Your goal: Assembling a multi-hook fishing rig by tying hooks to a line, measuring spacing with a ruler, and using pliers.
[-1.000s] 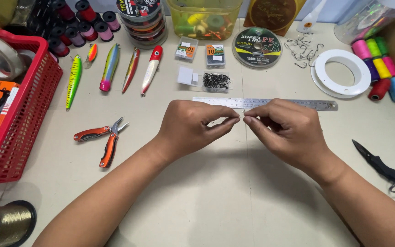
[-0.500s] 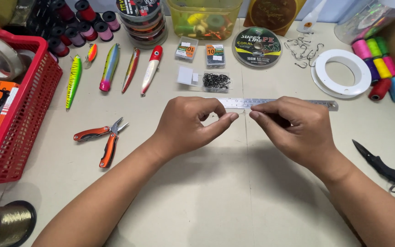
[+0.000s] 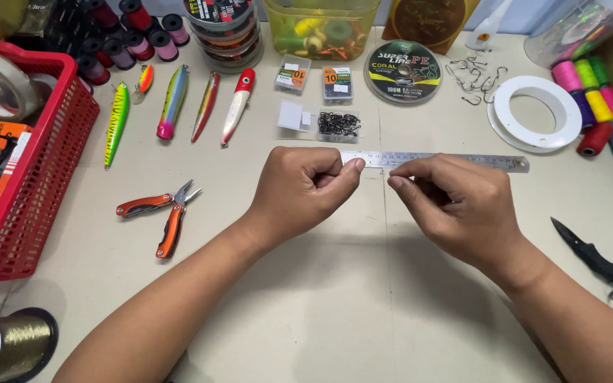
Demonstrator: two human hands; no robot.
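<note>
Both hands, left hand and right hand, pinch shut just before the steel ruler, held thing too small to tell

head view: my only camera, worn high, looking steeply down
facing: far table edge
distance: close

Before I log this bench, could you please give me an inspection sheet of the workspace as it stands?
Surface: pale table, lit evenly.
Job's things: steel ruler beyond both hands; whatever is pinched is too small to tell.
Clutter: orange pliers, four lures, box of hooks, black knife, thread spools, white ring.
Grippers: left hand and right hand pinched, apart.
Cables: nothing seen.
Surroundings: red basket at left.
</note>
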